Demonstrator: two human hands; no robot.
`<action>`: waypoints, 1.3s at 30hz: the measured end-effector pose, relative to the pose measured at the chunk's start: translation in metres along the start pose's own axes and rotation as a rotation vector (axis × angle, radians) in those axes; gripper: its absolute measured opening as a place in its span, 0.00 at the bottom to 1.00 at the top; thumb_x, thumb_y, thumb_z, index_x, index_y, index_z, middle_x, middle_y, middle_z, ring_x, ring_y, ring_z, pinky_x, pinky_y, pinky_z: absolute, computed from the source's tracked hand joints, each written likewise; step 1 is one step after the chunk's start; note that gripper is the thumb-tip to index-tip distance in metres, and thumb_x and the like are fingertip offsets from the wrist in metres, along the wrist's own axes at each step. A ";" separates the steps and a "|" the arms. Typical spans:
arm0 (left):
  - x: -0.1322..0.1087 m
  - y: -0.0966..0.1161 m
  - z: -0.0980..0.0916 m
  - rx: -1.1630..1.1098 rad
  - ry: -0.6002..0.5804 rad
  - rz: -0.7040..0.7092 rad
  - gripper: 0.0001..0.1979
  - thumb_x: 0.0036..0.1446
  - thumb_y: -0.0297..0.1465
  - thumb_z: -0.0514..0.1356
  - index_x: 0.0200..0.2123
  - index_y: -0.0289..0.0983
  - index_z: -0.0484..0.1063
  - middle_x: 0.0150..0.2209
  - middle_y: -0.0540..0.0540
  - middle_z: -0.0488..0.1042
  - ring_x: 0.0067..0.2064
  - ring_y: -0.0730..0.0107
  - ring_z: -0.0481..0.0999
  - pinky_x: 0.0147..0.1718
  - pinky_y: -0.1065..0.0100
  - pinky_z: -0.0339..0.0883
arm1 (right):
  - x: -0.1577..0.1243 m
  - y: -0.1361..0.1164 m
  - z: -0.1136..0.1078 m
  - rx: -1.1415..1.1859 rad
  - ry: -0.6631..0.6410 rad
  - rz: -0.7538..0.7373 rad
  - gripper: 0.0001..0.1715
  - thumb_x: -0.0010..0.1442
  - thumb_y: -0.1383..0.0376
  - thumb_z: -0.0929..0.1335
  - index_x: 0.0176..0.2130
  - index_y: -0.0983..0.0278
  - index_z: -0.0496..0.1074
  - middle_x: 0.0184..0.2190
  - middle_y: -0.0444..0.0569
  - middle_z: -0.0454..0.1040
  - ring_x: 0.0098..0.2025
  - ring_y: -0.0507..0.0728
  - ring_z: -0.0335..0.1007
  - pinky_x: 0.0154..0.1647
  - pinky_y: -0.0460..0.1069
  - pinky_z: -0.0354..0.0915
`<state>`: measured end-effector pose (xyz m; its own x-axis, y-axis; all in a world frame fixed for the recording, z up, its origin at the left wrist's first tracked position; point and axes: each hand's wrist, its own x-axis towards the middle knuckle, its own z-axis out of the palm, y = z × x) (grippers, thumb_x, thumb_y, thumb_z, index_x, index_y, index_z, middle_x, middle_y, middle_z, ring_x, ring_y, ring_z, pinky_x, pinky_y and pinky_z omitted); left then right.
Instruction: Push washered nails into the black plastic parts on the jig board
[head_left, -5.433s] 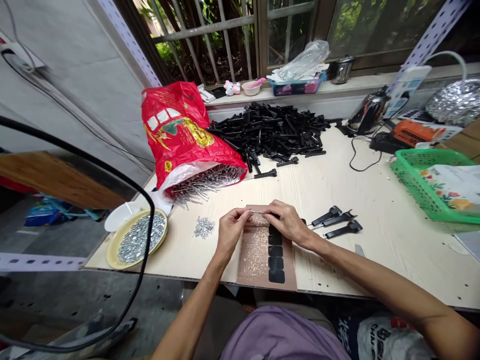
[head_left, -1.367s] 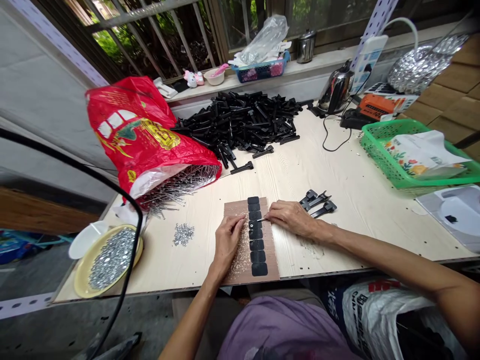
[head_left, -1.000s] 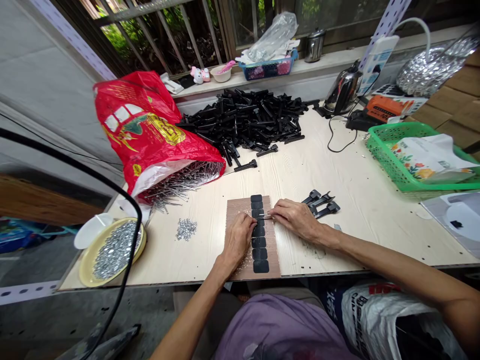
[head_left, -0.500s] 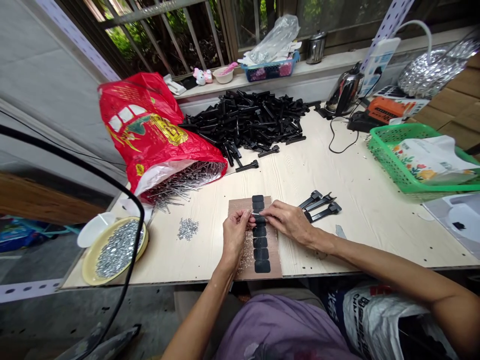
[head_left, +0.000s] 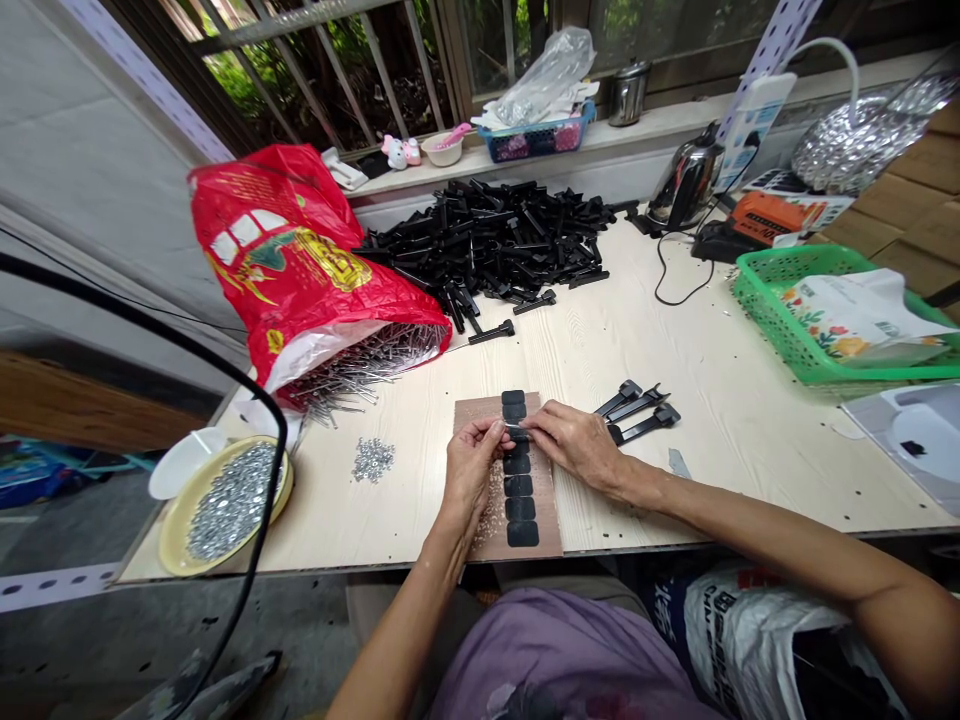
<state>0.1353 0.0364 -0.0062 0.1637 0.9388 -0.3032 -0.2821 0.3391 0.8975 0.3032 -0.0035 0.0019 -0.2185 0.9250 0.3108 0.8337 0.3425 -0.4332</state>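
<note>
Head view — cable (head_left: 282,432) partly hiding bowl (head_left: 169,535) — left hand (head_left: 471,465) over board (head_left: 546,520).

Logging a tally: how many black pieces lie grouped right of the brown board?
3: the leftmost piece, the forked piece in the middle and the nearest piece, all beside the right hand, which may hide more.

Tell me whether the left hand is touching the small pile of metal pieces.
Apart: the head view plainly shows tabletop between the left hand and the small pile.
</note>
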 end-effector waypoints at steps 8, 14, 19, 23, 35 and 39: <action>0.004 0.001 -0.003 -0.095 -0.046 -0.118 0.18 0.39 0.31 0.71 0.35 0.29 0.76 0.26 0.48 0.75 0.26 0.79 0.74 0.31 0.76 0.73 | -0.001 -0.005 -0.002 -0.129 0.017 0.019 0.15 0.67 0.64 0.58 0.42 0.62 0.72 0.36 0.48 0.72 0.37 0.52 0.69 0.30 0.45 0.58; 0.006 -0.001 -0.005 -0.106 -0.073 -0.165 0.17 0.39 0.30 0.72 0.35 0.29 0.76 0.27 0.48 0.76 0.25 0.79 0.75 0.30 0.77 0.74 | -0.003 -0.005 0.003 -0.166 0.049 0.005 0.13 0.67 0.64 0.59 0.42 0.61 0.71 0.35 0.46 0.73 0.35 0.52 0.69 0.29 0.46 0.55; 0.004 -0.002 -0.005 -0.093 -0.073 -0.127 0.19 0.38 0.31 0.72 0.34 0.29 0.76 0.26 0.49 0.75 0.25 0.79 0.74 0.29 0.77 0.74 | -0.003 -0.005 0.005 -0.207 0.079 -0.011 0.11 0.66 0.63 0.60 0.38 0.63 0.71 0.33 0.46 0.73 0.35 0.52 0.68 0.31 0.47 0.54; 0.004 -0.002 -0.005 -0.092 -0.070 -0.132 0.19 0.37 0.32 0.73 0.34 0.29 0.75 0.26 0.49 0.75 0.25 0.80 0.74 0.29 0.77 0.74 | -0.003 -0.005 0.006 -0.218 0.096 -0.008 0.12 0.66 0.64 0.59 0.37 0.63 0.70 0.32 0.46 0.73 0.33 0.52 0.68 0.30 0.47 0.53; 0.006 -0.006 -0.008 -0.054 -0.099 -0.134 0.17 0.41 0.32 0.71 0.34 0.30 0.76 0.27 0.48 0.75 0.25 0.80 0.73 0.29 0.76 0.74 | -0.004 -0.003 0.004 -0.140 0.080 -0.011 0.11 0.66 0.63 0.60 0.38 0.63 0.70 0.34 0.46 0.73 0.35 0.51 0.69 0.31 0.46 0.56; 0.006 -0.005 -0.008 -0.014 -0.083 -0.120 0.16 0.40 0.33 0.71 0.31 0.30 0.76 0.26 0.48 0.75 0.24 0.80 0.72 0.27 0.76 0.73 | -0.004 -0.003 0.004 -0.161 0.085 -0.009 0.13 0.66 0.63 0.59 0.38 0.63 0.71 0.33 0.47 0.73 0.34 0.52 0.68 0.31 0.46 0.56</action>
<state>0.1303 0.0409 -0.0150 0.2750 0.8831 -0.3802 -0.2683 0.4502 0.8517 0.2995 -0.0081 -0.0015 -0.1883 0.9025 0.3873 0.9039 0.3135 -0.2911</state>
